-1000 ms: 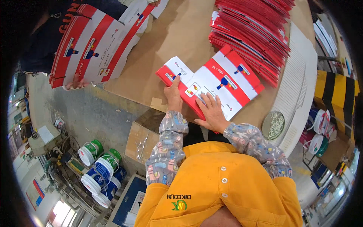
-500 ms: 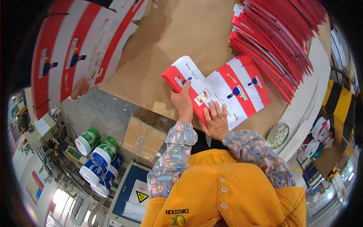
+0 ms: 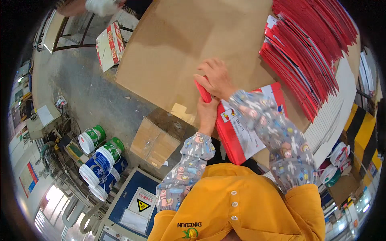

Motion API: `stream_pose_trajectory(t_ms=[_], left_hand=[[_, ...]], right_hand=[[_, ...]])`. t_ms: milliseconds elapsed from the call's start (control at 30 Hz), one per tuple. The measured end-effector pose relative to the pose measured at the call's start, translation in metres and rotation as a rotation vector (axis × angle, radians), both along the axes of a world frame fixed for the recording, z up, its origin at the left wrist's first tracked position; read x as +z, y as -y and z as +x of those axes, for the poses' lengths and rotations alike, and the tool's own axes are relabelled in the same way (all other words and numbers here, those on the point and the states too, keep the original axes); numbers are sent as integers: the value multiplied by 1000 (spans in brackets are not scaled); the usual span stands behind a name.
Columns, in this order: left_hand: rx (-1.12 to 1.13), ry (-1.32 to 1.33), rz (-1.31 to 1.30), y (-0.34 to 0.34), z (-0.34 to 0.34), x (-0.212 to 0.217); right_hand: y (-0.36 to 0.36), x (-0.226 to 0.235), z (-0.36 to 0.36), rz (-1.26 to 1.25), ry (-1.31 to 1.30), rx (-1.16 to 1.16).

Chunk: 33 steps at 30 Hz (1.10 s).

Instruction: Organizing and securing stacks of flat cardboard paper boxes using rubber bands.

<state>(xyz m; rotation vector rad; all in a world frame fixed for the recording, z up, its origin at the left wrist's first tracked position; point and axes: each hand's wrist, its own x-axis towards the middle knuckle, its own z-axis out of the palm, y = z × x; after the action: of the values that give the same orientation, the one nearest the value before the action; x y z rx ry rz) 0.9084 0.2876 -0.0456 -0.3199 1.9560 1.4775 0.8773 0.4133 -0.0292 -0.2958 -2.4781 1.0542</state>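
Note:
A flat red-and-white printed carton (image 3: 244,134) lies at the table's near edge, partly under my right forearm. Its narrow red flap (image 3: 203,92) stands up at the far left end. My left hand (image 3: 208,114) grips the near end of this flap, thumb up against the red board. From the far side, my right hand (image 3: 217,77) closes over the upper part of the flap, its fingers bent around it. Both sleeves are patterned grey. The carton's middle is hidden behind my right wrist and sleeve.
Red carton blanks (image 3: 299,68) lie stacked in overlapping rows on the right of the brown-covered table (image 3: 173,52). An open cardboard box (image 3: 155,140) stands on the floor by the near edge, with paint buckets (image 3: 96,166) farther left. Another person's blurred hand (image 3: 102,6) shows at the top left.
My right hand has moved from the carton's near panel to its far left flap. The carton has turned and shifted nearer. The large printed sheets at the upper left have left the view.

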Motion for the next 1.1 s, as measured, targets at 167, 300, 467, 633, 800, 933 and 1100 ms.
stream_pose_trajectory(t_ms=[167, 300, 467, 633, 800, 933, 1100], left_hand=[[68, -53, 110, 6, 7, -15], [52, -10, -40, 12, 8, 2], [33, -47, 64, 4, 1, -5], [196, 135, 352, 14, 6, 28], [138, 106, 596, 7, 13, 140], [-52, -92, 659, 12, 23, 202], [-502, -416, 616, 34, 9, 216]], right_hand=[[26, -37, -29, 43, 272, 15], [38, -26, -32, 187, 240, -65], [22, -28, -35, 120, 385, 35], [-4, 35, 27, -323, 134, -194], [-16, 125, 111, 99, 199, -244], [2, 186, 138, 149, 269, -210], [31, 209, 160, 163, -158, -317]])
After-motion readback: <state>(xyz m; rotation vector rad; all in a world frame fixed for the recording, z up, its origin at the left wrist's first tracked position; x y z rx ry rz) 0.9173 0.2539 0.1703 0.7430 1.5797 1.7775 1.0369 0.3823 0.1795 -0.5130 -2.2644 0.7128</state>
